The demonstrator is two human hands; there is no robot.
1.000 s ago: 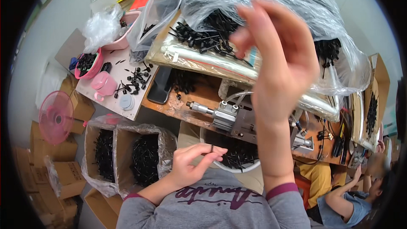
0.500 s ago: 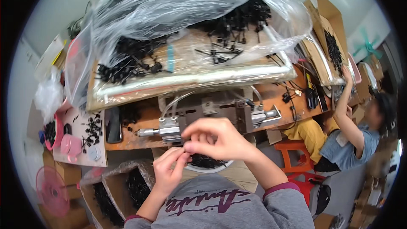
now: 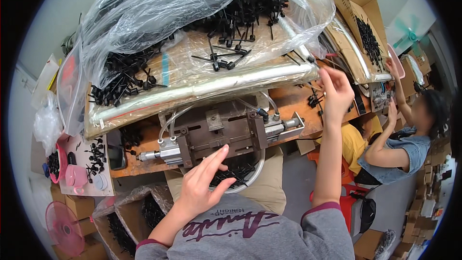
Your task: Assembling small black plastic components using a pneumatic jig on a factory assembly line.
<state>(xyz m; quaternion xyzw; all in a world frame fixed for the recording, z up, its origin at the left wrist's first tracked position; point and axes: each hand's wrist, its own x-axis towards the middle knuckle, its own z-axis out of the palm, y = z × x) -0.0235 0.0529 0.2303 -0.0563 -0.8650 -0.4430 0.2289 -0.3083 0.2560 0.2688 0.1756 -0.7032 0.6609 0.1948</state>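
The work looks well under way, neither just begun nor near its end, judging by how the small black parts (image 3: 255, 7) lie. Many of them sit loose on the broad tray (image 3: 207, 88) behind the machine (image 3: 219, 137): one heap at the left end, a denser one toward the right at the edge of the clear plastic sheet (image 3: 144, 12), and a few strays between; these I take as what is left. A tub (image 3: 244, 186) below the machine holds more, and plastic-lined boxes (image 3: 130, 205) at the lower left hold others; these may be what is done, though finished and unfinished ones cannot be told apart from here.

The left hand (image 3: 202, 180) is at the front of the machine, its fingers stretched out and the thumb well apart, with nothing seen in its grasp; the longest fingertip seems to touch, or almost touch, the front edge. The right hand (image 3: 338, 94) hangs near the tray's right front corner, over the wooden table (image 3: 299, 107), thumb and forefinger bent close together; whether they grasp a part I cannot tell. Whether one sits in the middle of the machine is too small to make out
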